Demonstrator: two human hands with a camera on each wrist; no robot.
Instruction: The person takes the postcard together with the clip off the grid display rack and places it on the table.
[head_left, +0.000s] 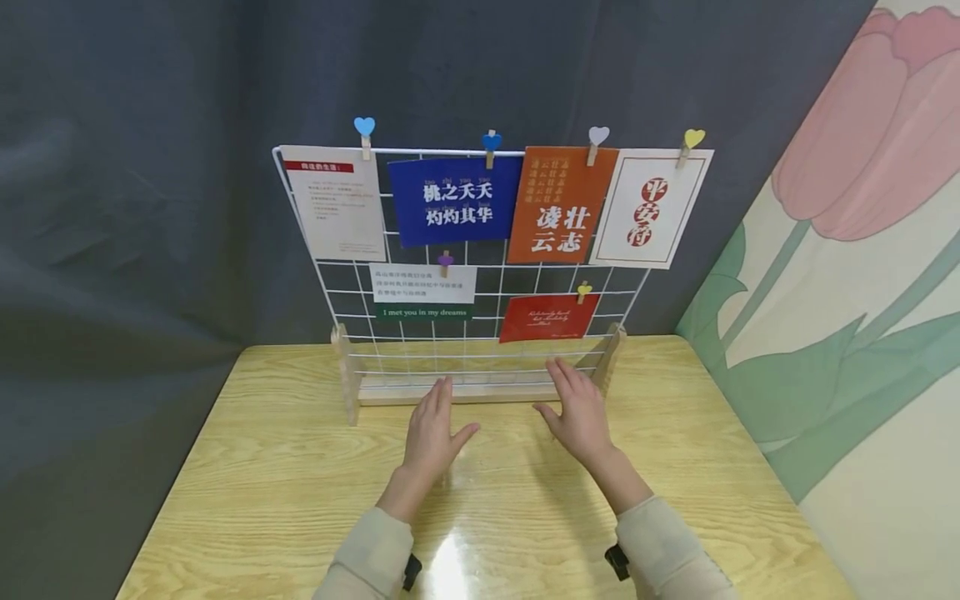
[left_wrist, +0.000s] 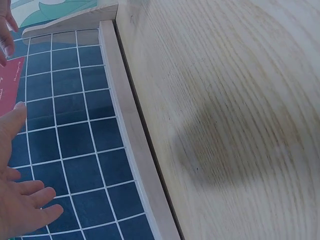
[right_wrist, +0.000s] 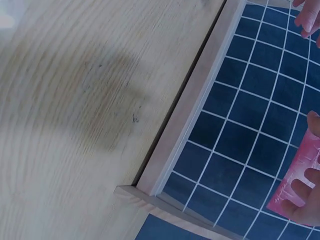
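My left hand (head_left: 433, 433) hovers over the table before a white wire grid rack (head_left: 480, 356), fingers extended, thumb out, holding nothing. To its right, my right hand (head_left: 579, 417) is likewise spread and holds nothing, below the red card (head_left: 547, 318). A yellow heart clip (head_left: 584, 292) pins that card. A white and green card (head_left: 424, 287) hangs from a purple heart clip (head_left: 446, 262). Along the top hang a white card (head_left: 335, 208), a blue card (head_left: 456, 202), an orange card (head_left: 562, 207) and a white card with red seals (head_left: 645, 208).
The rack stands in a wooden base (head_left: 480, 392) on a wood-grain table (head_left: 285, 467). Behind it hangs a dark curtain (head_left: 187, 167). A wall with a painted pink tulip (head_left: 862, 150) borders the table on the right.
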